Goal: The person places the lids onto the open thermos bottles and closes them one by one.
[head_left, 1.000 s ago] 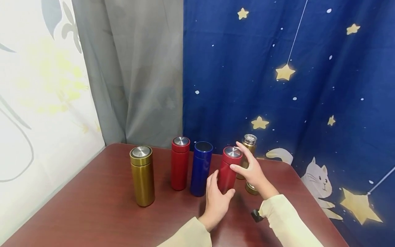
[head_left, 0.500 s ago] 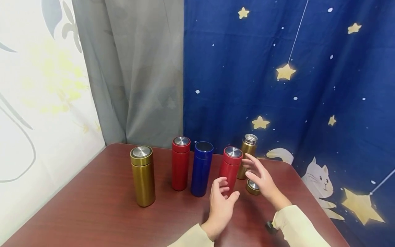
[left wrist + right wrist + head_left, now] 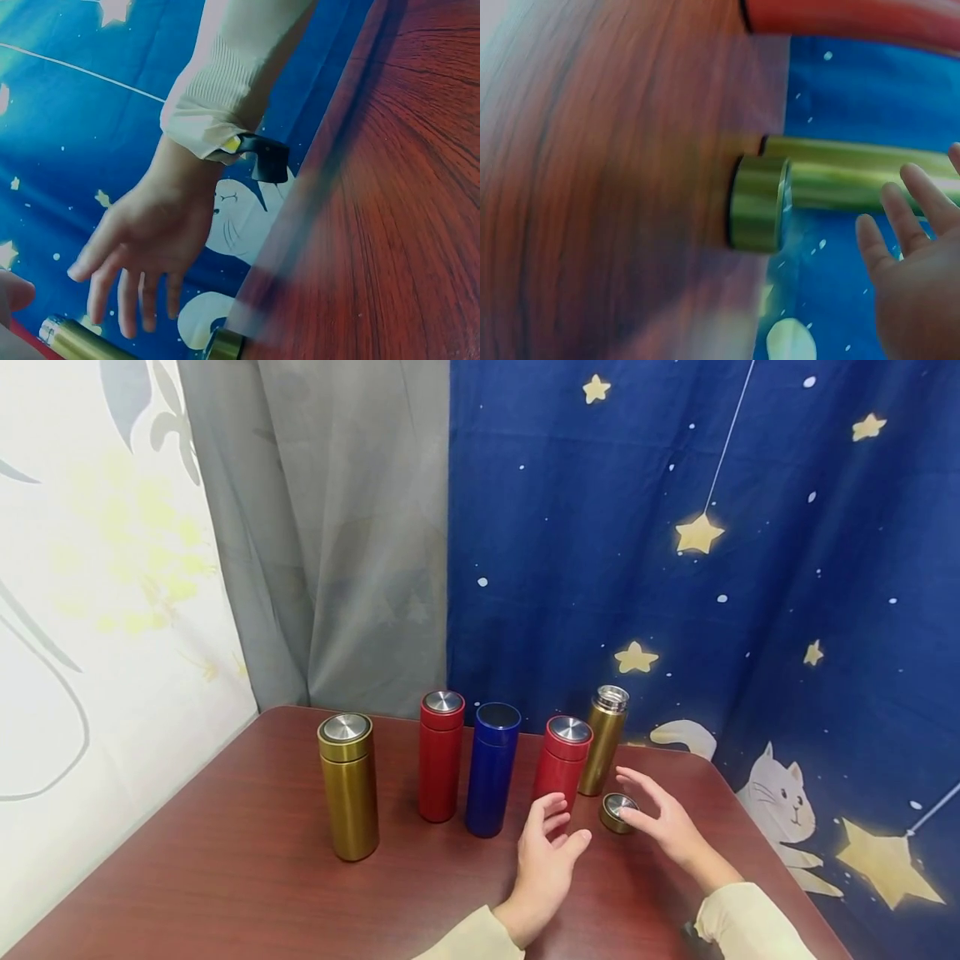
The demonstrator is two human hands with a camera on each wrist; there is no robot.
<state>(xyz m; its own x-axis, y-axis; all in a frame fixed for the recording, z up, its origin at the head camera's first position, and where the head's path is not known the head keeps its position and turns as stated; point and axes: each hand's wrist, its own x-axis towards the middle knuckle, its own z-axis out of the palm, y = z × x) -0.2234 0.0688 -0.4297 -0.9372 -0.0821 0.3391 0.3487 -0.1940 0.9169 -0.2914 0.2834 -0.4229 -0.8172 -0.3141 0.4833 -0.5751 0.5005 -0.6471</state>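
My right hand point(image 3: 671, 831) hovers beside a gold flask lid point(image 3: 617, 812) lying on the table, fingers spread and holding nothing. In the right wrist view its fingers are apart from the lid point(image 3: 757, 204). Behind the lid stands a gold thermos point(image 3: 602, 747) with its metal mouth uncovered. My left hand point(image 3: 543, 872), loosely bent and holding nothing, is in front of a capped red thermos point(image 3: 561, 768) and hides its lower part. Only a bit of the left hand point(image 3: 11, 300) shows at the corner of the left wrist view.
To the left stand a blue thermos point(image 3: 491, 781), another red thermos point(image 3: 439, 768) and a gold thermos point(image 3: 351, 802), all upright with lids on. They stand on a reddish-brown wooden table point(image 3: 225, 860). A blue star-patterned curtain point(image 3: 570, 568) hangs behind the table.
My right hand has left the right-hand red thermos and moved right and down to the gold lid. My left hand has come off that thermos and shifted slightly right and nearer.
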